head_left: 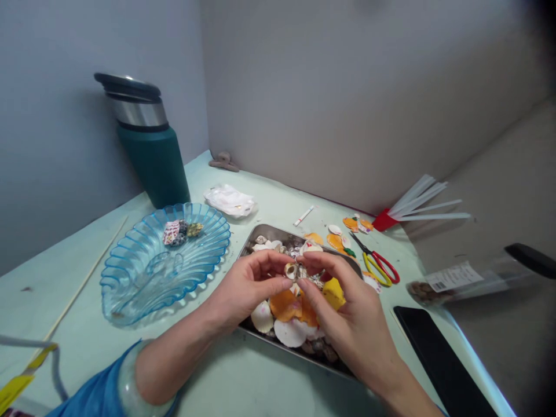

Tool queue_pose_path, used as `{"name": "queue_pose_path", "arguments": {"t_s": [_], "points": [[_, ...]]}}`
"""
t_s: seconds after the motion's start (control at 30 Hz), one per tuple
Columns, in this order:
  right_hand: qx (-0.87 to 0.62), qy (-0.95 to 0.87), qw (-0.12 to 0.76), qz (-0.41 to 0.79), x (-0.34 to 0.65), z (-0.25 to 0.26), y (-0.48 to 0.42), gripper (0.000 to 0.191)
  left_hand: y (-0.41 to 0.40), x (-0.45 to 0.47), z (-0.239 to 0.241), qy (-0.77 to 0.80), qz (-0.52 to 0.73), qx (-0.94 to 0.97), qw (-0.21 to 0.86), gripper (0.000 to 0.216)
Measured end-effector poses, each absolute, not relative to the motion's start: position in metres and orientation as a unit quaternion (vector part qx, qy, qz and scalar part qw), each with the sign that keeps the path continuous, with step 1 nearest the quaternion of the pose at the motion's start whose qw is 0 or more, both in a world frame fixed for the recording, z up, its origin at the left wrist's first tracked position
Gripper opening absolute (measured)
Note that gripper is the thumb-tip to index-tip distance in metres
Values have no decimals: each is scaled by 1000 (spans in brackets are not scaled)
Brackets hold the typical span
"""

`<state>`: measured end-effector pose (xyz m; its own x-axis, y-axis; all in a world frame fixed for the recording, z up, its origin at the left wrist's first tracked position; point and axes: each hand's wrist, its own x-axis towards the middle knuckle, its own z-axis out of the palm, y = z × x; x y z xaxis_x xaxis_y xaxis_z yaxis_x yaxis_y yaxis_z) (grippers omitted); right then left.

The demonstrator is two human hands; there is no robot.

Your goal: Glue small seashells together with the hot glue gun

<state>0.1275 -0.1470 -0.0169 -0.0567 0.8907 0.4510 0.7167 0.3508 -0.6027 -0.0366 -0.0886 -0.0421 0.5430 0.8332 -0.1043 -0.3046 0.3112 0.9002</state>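
My left hand (260,281) and my right hand (343,295) meet over a metal tray (284,346). Between the left thumb and fingers is a small brownish snail shell (292,270) with a round opening. The right thumb and fingertips pinch at another small shell right beside it; its shape is partly hidden by the fingers. Below both hands the tray holds many shells, among them an orange scallop shell (284,307), a yellow shell (333,293) and a white shell (290,333).
To the left stands a blue shell-shaped dish (200,278) with several small shells in it. Behind it is a green tumbler (152,162). Scissors (379,263), a red cup of glue sticks (384,220), a black phone (438,359) and a clear bag (460,284) lie rightward.
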Motion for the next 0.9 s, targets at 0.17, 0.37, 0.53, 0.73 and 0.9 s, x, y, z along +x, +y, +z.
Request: {"name": "queue_pose_path", "arguments": {"t_s": [0.17, 0.37, 0.53, 0.73, 0.9], "points": [[-529, -760, 373, 47, 134, -16, -145, 35, -88, -36, -40, 301, 372, 447, 756, 26], [-508, -793, 334, -32, 136, -13, -146, 39, -88, -34, -42, 320, 375, 461, 738, 27], [-502, -806, 300, -85, 136, -10, -146, 36, -89, -32, -40, 332, 378, 472, 724, 25], [-481, -824, 284, -94, 140, -6, -144, 41, -90, -33, -40, 333, 368, 476, 726, 26], [-468, -839, 264, -89, 145, -3, -144, 43, -90, -33, -40, 333, 361, 479, 727, 26]]}}
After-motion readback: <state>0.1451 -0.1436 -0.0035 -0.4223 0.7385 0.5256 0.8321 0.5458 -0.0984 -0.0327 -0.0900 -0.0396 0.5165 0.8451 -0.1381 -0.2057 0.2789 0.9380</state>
